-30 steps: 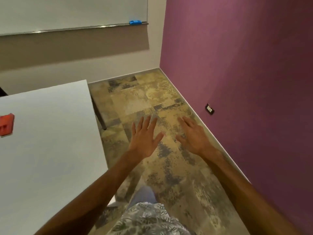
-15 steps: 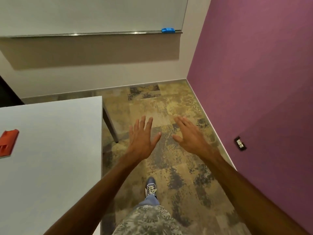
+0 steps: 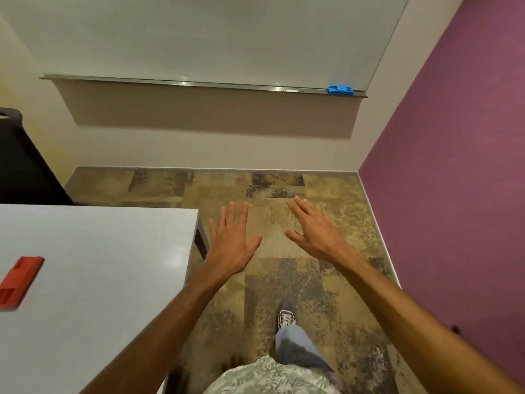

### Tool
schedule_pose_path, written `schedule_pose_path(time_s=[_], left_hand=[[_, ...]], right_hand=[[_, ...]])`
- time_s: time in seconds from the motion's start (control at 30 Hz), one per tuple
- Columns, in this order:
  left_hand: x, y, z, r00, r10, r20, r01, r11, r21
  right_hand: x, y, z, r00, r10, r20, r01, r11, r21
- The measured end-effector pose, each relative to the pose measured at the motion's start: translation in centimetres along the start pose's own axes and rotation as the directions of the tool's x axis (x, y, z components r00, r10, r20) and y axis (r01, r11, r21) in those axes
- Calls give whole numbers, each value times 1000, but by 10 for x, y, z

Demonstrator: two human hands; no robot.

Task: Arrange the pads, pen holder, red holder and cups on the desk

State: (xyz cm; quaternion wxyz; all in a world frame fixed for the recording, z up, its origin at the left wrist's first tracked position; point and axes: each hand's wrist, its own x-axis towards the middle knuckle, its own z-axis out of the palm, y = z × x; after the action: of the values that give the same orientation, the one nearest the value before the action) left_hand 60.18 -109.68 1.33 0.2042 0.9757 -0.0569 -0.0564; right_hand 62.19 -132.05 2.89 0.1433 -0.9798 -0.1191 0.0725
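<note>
The red holder (image 3: 20, 279) lies flat on the white desk (image 3: 99, 280) at the far left edge of the head view, partly cut off. My left hand (image 3: 231, 243) hovers palm down over the floor just past the desk's right corner, fingers spread and holding nothing. My right hand (image 3: 315, 231) is stretched out beside it, also spread and empty, above the carpet. Both hands are well to the right of the red holder. No pads, pen holder or cups are in view.
A whiteboard (image 3: 199, 38) with a blue eraser (image 3: 340, 90) on its tray hangs on the far wall. A purple wall (image 3: 454, 180) closes the right side. A black chair (image 3: 20, 160) stands behind the desk. Patterned carpet (image 3: 284, 280) lies between desk and wall.
The view has swung left and tilted up, bringing more of the whiteboard, the desk and a chair into sight. Both hands stay spread and empty in front of me.
</note>
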Motion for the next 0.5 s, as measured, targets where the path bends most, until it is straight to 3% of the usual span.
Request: schedule_pose_path(time_s=[0.27, 0.5], left_hand=[[137, -27, -18, 988, -105, -112, 107, 994, 7], [242, -51, -44, 920, -325, -220, 330, 944, -15]], right_hand=[[186, 26, -13, 984, -171, 57, 173, 984, -30], [344, 19, -38, 917, -375, 135, 381, 924, -28]])
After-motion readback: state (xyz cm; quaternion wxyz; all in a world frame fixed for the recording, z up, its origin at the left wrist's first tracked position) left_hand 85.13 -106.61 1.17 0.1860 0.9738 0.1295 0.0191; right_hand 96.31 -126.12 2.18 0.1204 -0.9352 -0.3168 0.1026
